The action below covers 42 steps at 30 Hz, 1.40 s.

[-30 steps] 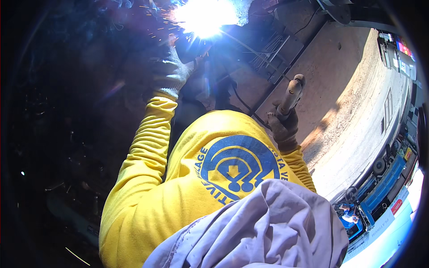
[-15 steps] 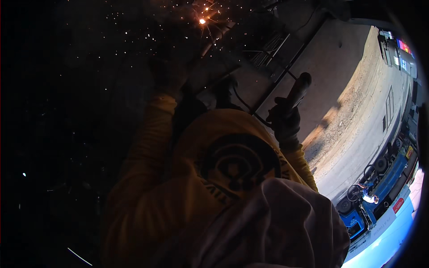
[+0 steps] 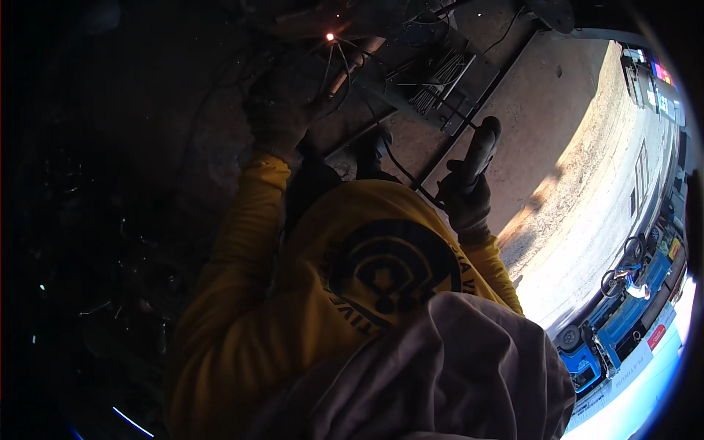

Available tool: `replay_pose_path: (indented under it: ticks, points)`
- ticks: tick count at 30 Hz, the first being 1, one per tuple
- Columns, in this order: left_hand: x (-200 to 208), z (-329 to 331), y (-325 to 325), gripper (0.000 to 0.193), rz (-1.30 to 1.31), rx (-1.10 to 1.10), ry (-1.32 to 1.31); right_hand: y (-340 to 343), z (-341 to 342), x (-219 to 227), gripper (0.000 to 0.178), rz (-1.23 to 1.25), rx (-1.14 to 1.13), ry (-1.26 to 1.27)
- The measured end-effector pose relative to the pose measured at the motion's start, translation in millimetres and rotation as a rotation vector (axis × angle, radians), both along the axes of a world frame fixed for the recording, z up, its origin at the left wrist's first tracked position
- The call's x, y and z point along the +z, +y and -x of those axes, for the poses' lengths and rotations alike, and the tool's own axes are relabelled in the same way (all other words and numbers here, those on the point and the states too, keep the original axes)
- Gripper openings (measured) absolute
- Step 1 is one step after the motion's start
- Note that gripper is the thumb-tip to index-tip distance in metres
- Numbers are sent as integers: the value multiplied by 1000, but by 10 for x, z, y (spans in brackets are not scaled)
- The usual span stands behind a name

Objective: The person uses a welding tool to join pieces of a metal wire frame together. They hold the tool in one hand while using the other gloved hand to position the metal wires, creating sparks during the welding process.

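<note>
A bundle of rods [image 3: 443, 76] is positioned ahead and left of the tool [image 3: 480, 150] in the right hand [image 3: 467, 202].

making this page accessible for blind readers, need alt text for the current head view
A person in a yellow top grips a dark cylindrical tool in the gloved right hand. A small orange spot glows beyond the shadowed left hand. Thin rods lie ahead; a sunlit road and blue vehicle are at right.

Roadside metalworking workshop, red-hot glowing spot [image 3: 330, 37], bunched thin rods [image 3: 440, 79], sunlit road [image 3: 590, 227], blue vehicle [image 3: 581, 363] outside
</note>
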<state>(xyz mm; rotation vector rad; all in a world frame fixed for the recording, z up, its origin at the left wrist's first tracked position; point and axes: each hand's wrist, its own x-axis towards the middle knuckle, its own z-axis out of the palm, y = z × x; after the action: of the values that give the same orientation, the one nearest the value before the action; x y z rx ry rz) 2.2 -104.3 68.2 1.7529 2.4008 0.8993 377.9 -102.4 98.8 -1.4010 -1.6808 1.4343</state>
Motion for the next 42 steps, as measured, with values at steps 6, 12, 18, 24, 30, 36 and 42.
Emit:
replay_pose_path:
  ticks: [6, 12, 18, 24, 30, 36, 42]
  points:
    - [-76, -48, -148, 91, 137, 77, 84, -30, -23, -25, 39, -8, 0, -25]
    - [127, -121, -410, 90, 211, 126, 80, -219, -11, 17, 40, 79, 14, 88]
    - [-97, -108, -364, 89, 239, 115, 131, -256, -43, -2, 42, 95, -46, 134]
    - [-309, -98, -469, 86, -141, -97, 29, -417, -174, -141, 40, 70, -54, 82]
    - [-153, -204, -510, 79, 8, -23, -5, -496, -168, -85, 40, 50, -47, 39]
    - [-44, -293, -453, 78, -29, 28, -1, -435, -141, -2, 40, 112, -79, 52]
    - [-103, -305, -502, 88, 51, 25, 6, -418, -152, 16, 39, 134, -48, 107]
